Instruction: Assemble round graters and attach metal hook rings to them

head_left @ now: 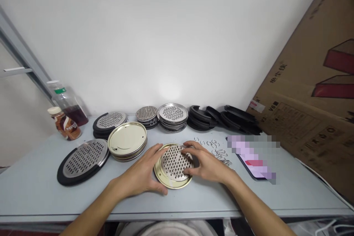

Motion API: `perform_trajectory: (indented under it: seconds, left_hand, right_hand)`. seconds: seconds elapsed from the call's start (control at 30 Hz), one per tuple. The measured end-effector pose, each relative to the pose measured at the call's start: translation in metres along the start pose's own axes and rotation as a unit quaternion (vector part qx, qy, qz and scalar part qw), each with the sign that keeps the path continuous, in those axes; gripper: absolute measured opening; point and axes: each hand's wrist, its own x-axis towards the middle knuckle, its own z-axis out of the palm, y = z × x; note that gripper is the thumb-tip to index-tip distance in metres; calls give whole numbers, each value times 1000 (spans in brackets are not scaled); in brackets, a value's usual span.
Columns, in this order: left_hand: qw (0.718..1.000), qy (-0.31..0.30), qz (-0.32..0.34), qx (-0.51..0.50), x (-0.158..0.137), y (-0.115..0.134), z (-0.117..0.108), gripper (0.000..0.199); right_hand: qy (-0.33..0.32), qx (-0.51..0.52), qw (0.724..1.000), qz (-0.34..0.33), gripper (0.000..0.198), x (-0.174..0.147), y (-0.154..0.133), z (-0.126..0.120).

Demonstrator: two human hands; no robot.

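Note:
In front of me a shallow gold-coloured metal round plate (172, 184) lies on the table. On top of it is a perforated metal grater disc (177, 162), off-centre to the right. My right hand (203, 164) pinches the grater disc at its right edge, fingertips on its upper face. My left hand (142, 173) curves around the left side of the gold plate, thumb and fingers stretched apart at its rim. Left of that hand stands a stack of gold round plates (127, 138). Several small metal rings (218, 151) lie loose beyond my right hand.
Black-rimmed grater discs (85, 158) lie left. Grater discs (146, 113), a stack of metal-rimmed discs (173, 114) and black curved rims (200, 118) line the wall. A phone (251, 160) and a cardboard box (306, 118) are right; a brown bottle (65, 125) and a clear bottle (70, 107), left.

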Motion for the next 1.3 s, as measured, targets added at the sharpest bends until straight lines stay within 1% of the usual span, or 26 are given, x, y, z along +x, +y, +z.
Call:
perform_trajectory:
  seconds: [0.17,0.27,0.5,0.63,0.77,1.03,1.2,1.3]
  left_hand:
    - [999,26,10,14,-8,-5,11,96]
    - [999,46,14,1,-6,-6,12,89]
    - [998,58,6,-28,-6,-6,12,87]
    - [998,56,-4,-33,-6,-7,14,88]
    - [998,57,-1,-32,-6,-9,15,87]
    - [997,72,2,-41,-6,-6,15,79]
    - [996,76,1,-47,-7,-6,15,89]
    - [997,68,0,-37,-8,-6,14,82]
  right_hand:
    - [-18,-9,1000,9,62,0,0,3]
    - [-20,-10,1000,9,62,0,0,4]
    - [-10,-33,999,0,64,2,1,6]
    - [1,-39,999,-3,65,5,5,8]
    - [12,-44,999,-5,69,6,8,10]
    - [20,-55,998,-8,59,5,7,12]
    - [24,-61,998,-8,58,7,8,12]
    - [25,-59,998,-2,54,7,8,12]
